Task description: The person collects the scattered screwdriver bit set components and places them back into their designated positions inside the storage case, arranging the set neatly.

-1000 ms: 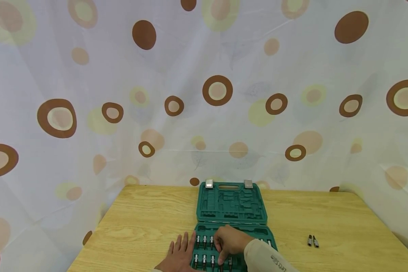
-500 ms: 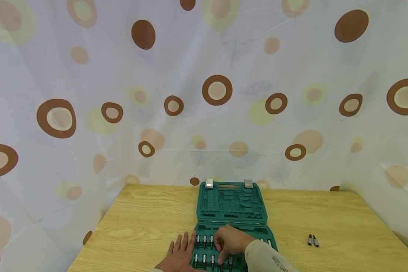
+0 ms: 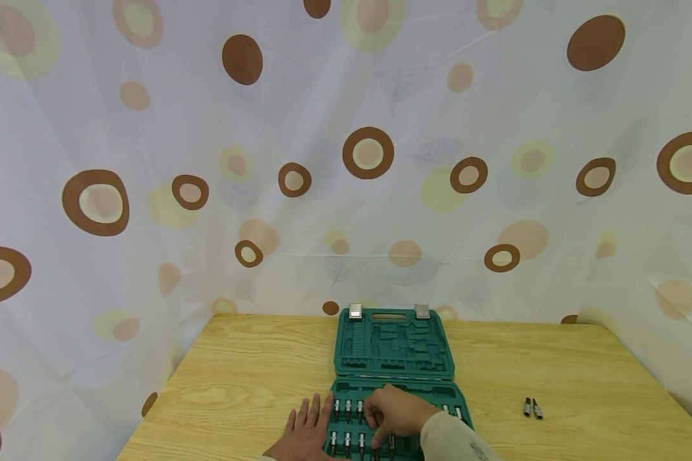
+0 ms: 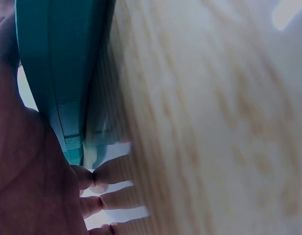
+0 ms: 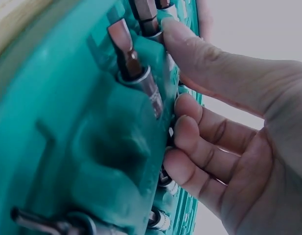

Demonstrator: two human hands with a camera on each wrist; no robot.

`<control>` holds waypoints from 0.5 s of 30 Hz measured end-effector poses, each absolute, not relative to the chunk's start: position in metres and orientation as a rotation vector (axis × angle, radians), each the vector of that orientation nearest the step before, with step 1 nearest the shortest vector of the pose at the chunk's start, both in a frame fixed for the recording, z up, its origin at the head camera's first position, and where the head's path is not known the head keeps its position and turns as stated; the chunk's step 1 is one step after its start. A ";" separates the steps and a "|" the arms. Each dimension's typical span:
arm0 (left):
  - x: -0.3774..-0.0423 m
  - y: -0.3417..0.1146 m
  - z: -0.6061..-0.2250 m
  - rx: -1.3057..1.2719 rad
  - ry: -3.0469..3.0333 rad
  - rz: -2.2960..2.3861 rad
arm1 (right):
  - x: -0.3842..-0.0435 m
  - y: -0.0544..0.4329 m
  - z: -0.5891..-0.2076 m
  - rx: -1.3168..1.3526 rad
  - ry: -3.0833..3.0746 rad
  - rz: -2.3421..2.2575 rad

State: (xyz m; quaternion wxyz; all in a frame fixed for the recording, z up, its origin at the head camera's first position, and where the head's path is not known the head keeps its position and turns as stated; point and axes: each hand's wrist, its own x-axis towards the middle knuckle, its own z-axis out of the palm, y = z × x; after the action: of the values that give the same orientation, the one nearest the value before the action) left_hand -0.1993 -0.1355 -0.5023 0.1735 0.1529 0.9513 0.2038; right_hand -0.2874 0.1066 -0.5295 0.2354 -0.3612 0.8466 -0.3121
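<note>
Surface: wood-grain top [image 3: 230, 371], its left stretch running up to the case, spotted sheet [image 3: 300, 109] behind it all
Left hand: flat by the case's left edge [image 3: 302, 435], fingers straight and a bit spread, so the grip's wide and isn't wrapped round anything
Green case: lying open [image 3: 357, 349], lid flipped back with two silver latches [image 3: 355, 312], right in the middle
Left-side bits: six bit sockets [image 3: 348, 410] in the tray, two rows of three, just left of the right hand
Right hand: over the tray [image 3: 400, 411], fingers bent, thumb tip touching a thick dark bit [image 5: 146, 12] that sits in the tray. Can't tell if the grip's actually pinching it
Flat-tipped bit: just beside that one [image 5: 128, 54], also seated
Sleeve: pale, over the right forearm [image 3: 455, 438]
Loose bits: two [image 3: 527, 407], side by side on the surface, well right of the case
</note>
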 end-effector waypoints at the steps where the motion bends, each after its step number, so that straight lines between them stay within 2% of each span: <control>1: -0.199 -0.135 -0.500 0.437 2.700 0.575 | -0.287 0.107 -0.529 -0.996 2.313 -0.874; 4: -0.198 -0.134 -0.497 0.433 2.714 0.579 | -0.289 0.110 -0.529 -1.020 2.247 -0.940; 10: -0.199 -0.134 -0.497 0.430 2.723 0.579 | -0.251 0.103 -0.470 -0.992 2.300 -0.906; 15: -0.200 -0.138 -0.506 0.468 2.737 0.571 | -0.234 0.102 -0.450 -0.908 2.311 -0.957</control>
State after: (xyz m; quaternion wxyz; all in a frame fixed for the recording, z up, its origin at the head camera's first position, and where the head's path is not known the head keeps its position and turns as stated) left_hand -0.2001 -0.1378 -0.5061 0.1528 0.1630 0.9542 0.1991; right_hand -0.2336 0.1018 -0.4504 0.2378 -0.3314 0.8436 -0.3493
